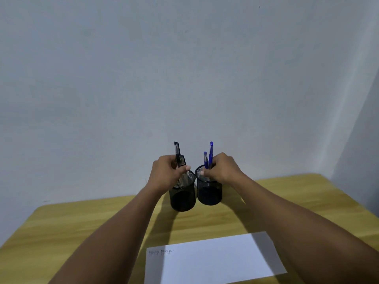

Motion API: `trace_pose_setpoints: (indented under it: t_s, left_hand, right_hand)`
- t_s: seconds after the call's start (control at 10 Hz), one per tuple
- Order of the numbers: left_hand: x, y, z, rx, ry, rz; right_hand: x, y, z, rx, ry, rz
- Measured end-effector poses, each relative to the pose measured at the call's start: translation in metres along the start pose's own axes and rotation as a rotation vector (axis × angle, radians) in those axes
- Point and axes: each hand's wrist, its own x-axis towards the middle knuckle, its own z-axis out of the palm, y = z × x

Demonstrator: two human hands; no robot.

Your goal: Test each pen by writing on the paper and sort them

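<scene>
Two black mesh pen cups stand side by side at the far edge of the wooden table: the left cup (pixel 183 198) and the right cup (pixel 209 192). My left hand (pixel 166 174) grips two black-capped pens (pixel 177 150) that reach down into the left cup. Over the right cup, my right hand (pixel 222 171) grips two blue-capped pens (pixel 210 148), their lower ends inside the cup. A white sheet of paper (pixel 213 261) lies near me, with small scribbles (pixel 161 252) at its top left corner.
The yellow wooden table (pixel 82 224) ends close behind the cups against a plain grey-white wall (pixel 184 68). A second wall closes in at the right.
</scene>
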Motion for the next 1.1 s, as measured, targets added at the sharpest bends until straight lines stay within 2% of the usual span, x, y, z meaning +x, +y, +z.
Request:
trace_pose_setpoints:
  t_s: [0.1, 0.3, 0.9, 1.0, 1.1]
  left_hand:
    - [-0.003, -0.004, 0.002, 0.03, -0.024, -0.009]
    - [-0.003, -0.01, 0.004, 0.09, -0.058, -0.043]
    - [-0.015, 0.004, -0.013, 0.104, -0.171, -0.013]
    - [-0.024, 0.015, -0.023, 0.125, -0.211, -0.008]
    - [-0.033, 0.033, -0.035, 0.125, -0.182, -0.012]
  right_hand:
    - [-0.004, 0.001, 0.005, -0.103, 0.045, -0.022]
    - [-0.007, 0.002, 0.008, -0.155, 0.057, -0.061]
    - [-0.03, -0.003, -0.008, 0.034, 0.074, -0.081]
    - [-0.043, -0.01, -0.021, 0.015, 0.105, -0.1]
    - [-0.058, -0.022, -0.038, 0.01, 0.152, -0.131]
